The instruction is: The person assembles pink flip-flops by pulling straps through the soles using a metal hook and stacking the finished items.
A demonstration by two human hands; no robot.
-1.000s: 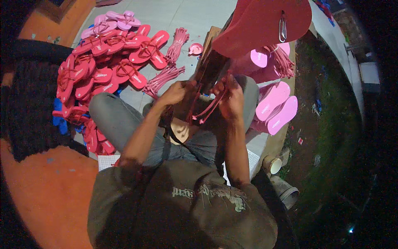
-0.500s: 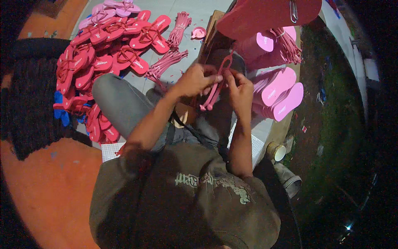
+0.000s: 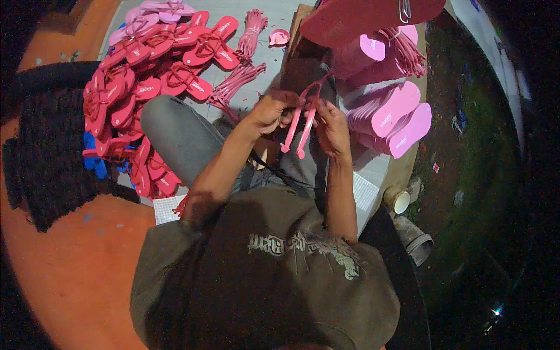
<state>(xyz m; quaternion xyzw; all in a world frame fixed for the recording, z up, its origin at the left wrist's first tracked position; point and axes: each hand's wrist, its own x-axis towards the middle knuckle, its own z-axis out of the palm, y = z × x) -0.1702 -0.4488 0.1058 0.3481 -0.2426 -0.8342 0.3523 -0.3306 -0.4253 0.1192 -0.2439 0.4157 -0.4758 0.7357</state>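
A pink flip-flop strap (image 3: 307, 132) hangs in a narrow loop between my hands, its two knobbed ends pointing down toward me. My left hand (image 3: 272, 114) pinches one side of it, fingers curled. On the other side, my right hand (image 3: 332, 125) grips the strap between thumb and fingers. Finger overlap hides part of the strap. Just beyond my left hand lie tied bundles of pink straps (image 3: 238, 83). To the right of my right hand, pink flip-flop soles (image 3: 392, 114) stand in stacked rows.
Finished red flip-flops (image 3: 186, 81) are heaped at the left. A large red sole (image 3: 367, 20) overhangs the top. A small pink dish (image 3: 279, 38) sits beyond the bundles. At right are more bundled straps (image 3: 405, 52), a pale cup (image 3: 400, 202) and a grey bucket (image 3: 419, 248).
The strap's two legs have spread apart, and its ends are more separated. My hands have shifted slightly, still holding it. The whole view has moved a little.
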